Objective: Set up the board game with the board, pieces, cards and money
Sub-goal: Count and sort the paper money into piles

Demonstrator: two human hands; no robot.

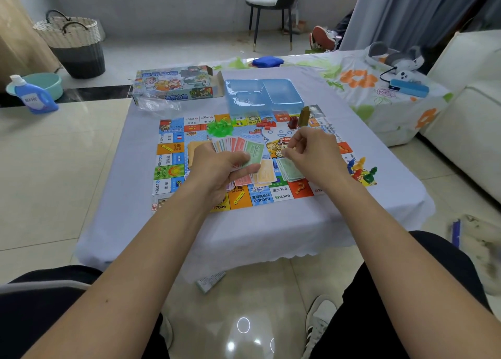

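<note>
The colourful game board (173,152) lies flat on the small cloth-covered table. My left hand (217,166) grips a fanned stack of paper money (238,146), red and green notes spread out. My right hand (311,152) hovers just right of the fan, fingers curled with fingertips pinched; nothing plainly shows between them. Sorted money piles lie on the board below my hands: orange notes (264,173), green notes (291,169). Green houses (219,128), red houses (267,124) and coloured pawns (362,170) sit on the board.
The game box (173,85) and a blue plastic tray (263,94) stand behind the board. A small card pack (210,281) lies on the floor under the table's front edge. A sofa is at right, a detergent bottle (34,95) at left.
</note>
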